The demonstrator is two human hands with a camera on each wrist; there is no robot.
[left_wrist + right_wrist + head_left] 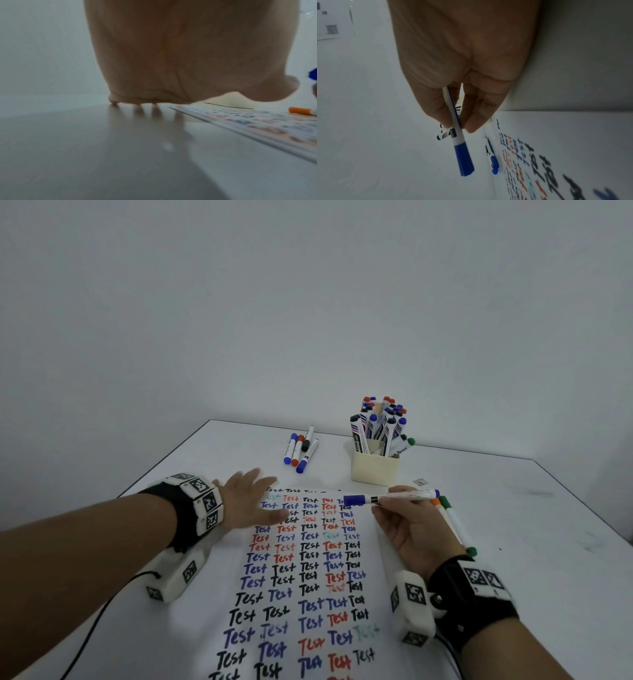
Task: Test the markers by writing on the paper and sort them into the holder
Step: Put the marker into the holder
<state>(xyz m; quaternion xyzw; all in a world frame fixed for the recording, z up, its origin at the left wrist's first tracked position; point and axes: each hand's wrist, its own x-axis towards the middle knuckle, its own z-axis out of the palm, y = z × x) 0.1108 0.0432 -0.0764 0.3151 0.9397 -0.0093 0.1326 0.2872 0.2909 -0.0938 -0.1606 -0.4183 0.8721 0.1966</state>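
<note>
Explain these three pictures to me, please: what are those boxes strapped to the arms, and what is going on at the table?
No machine here: a person works with bare hands, wearing a camera on each wrist and one on the head. The wide picture is the head view; the close, blurry ones look along each hand. On the white table lies a white paper sheet covered in coloured "Test" words. The left hand lies flat, fingers spread, on the sheet's far left corner. The right hand pinches a capped blue whiteboard marker, held above the sheet. Behind stand a cream plastic holder full of markers and a loose group of four markers. Orange and green markers lie beside the right hand.
</note>
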